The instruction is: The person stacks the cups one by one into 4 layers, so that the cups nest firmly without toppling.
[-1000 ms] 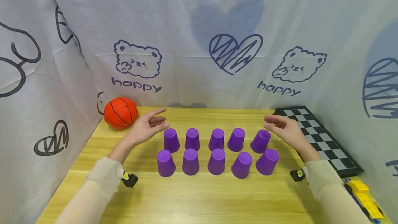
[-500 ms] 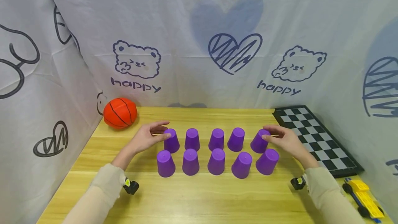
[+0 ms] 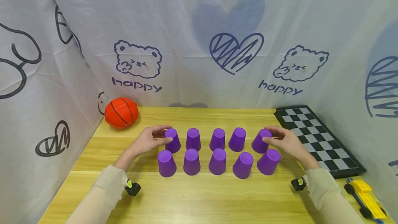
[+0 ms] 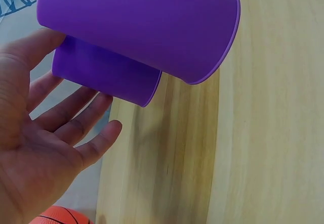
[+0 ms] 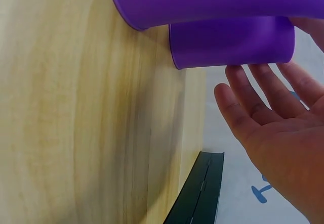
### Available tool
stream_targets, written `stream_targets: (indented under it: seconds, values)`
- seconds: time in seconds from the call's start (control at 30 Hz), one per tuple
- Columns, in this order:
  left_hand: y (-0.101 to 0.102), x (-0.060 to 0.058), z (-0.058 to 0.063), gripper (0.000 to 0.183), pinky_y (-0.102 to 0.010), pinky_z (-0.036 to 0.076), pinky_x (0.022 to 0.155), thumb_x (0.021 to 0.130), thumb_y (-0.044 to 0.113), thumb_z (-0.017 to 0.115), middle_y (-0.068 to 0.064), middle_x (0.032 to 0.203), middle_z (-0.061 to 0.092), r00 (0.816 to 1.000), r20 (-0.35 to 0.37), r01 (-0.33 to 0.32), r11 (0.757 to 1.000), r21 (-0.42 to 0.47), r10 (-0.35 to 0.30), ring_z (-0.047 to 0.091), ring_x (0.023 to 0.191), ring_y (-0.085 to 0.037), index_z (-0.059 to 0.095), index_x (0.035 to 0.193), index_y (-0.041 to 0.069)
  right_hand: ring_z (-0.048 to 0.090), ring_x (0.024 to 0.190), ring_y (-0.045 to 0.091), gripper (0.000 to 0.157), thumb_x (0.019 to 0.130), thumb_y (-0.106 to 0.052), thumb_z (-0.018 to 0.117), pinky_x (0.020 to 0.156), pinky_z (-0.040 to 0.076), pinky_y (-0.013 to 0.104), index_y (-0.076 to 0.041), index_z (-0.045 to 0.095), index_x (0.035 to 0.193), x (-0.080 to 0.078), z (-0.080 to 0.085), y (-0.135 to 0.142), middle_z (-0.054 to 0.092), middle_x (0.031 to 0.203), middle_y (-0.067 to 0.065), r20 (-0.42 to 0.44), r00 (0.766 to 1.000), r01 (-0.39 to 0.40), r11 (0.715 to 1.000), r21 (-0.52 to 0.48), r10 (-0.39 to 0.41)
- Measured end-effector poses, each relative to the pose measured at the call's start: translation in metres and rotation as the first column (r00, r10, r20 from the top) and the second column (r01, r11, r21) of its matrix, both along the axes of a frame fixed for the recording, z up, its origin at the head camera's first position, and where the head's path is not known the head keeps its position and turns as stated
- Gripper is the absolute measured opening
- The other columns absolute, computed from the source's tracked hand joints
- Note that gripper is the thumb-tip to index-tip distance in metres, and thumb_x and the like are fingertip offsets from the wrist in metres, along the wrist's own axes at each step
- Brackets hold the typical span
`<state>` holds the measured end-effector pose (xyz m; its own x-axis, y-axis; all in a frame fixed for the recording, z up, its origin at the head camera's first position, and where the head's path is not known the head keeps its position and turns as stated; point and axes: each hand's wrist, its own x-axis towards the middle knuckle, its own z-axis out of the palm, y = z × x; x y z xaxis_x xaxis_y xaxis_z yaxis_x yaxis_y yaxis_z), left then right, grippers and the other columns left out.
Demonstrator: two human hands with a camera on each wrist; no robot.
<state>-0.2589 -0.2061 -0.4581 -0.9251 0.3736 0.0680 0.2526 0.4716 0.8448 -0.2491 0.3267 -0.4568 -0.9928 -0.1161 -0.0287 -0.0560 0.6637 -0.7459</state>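
1. Head view: shows left hand left of centre, in a loose, half-open pinch on left-end back cup, little finger off.
2. Right of centre, shows right hand in matching pinch on right-end back cup.
3. Both pinched mouth-down, long axes roughly upright, just inward of each palm.
4. Lower in frame, just beside each: left-end front cup, right-end front cup.
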Motion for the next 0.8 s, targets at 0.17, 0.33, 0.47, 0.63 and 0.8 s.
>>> stream_targets:
  seconds: [0.17,0.33,0.47,0.63,0.8]
  values:
    - [0.001,0.0,-0.001,0.055,-0.049,0.058,0.104,0.096,0.024,0.078,-0.019,0.129,0.074,1.0,-0.001,0.003,1.0,-0.009,-0.003,0.072,0.118,-0.034,0.062,0.145,0.003,0.064,0.126,0.036,0.074,0.092,-0.052,0.079,0.106,0.055,0.055,-0.011,0.058,0.149,0.0,0.0,0.001,0.068,0.139,0.017,0.0,1.0,-0.005,1.0,0.017,0.005]
    - [0.001,0.0,-0.001,0.054,-0.049,0.058,0.104,0.096,0.025,0.078,-0.018,0.129,0.074,1.0,0.002,0.0,1.0,-0.022,0.0,0.072,0.117,-0.033,0.062,0.144,0.003,0.064,0.126,0.037,0.072,0.093,-0.051,0.079,0.104,0.056,0.054,-0.01,0.058,0.148,-0.001,0.005,0.0,0.068,0.137,0.018,0.004,1.0,-0.021,0.999,0.049,0.021]
    - [0.0,0.0,0.0,0.053,-0.048,0.059,0.103,0.097,0.026,0.077,-0.018,0.128,0.074,1.0,0.006,-0.002,1.0,-0.029,0.002,0.072,0.116,-0.032,0.063,0.143,0.004,0.065,0.124,0.037,0.068,0.094,-0.049,0.078,0.103,0.056,0.051,-0.008,0.06,0.146,-0.006,0.015,-0.001,0.07,0.135,0.018,-0.022,0.999,-0.04,0.996,0.08,0.042]
    - [0.001,0.0,0.002,0.052,-0.048,0.059,0.103,0.097,0.027,0.078,-0.018,0.127,0.075,1.0,0.015,-0.005,0.999,-0.041,0.006,0.073,0.115,-0.032,0.063,0.141,0.005,0.065,0.122,0.034,0.065,0.094,-0.049,0.077,0.101,0.055,0.047,-0.011,0.061,0.144,-0.017,0.033,-0.006,0.071,0.131,0.015,-0.048,0.997,-0.055,0.993,0.107,0.06]
    - [0.003,-0.001,0.002,0.05,-0.047,0.06,0.101,0.097,0.027,0.077,-0.018,0.128,0.075,1.0,0.026,-0.004,0.999,-0.044,0.005,0.073,0.116,-0.032,0.064,0.14,0.006,0.064,0.121,0.034,0.061,0.096,-0.046,0.076,0.102,0.054,0.053,-0.01,0.061,0.143,-0.03,0.057,-0.018,0.07,0.13,0.015,-0.085,0.992,-0.081,0.99,0.116,0.091]
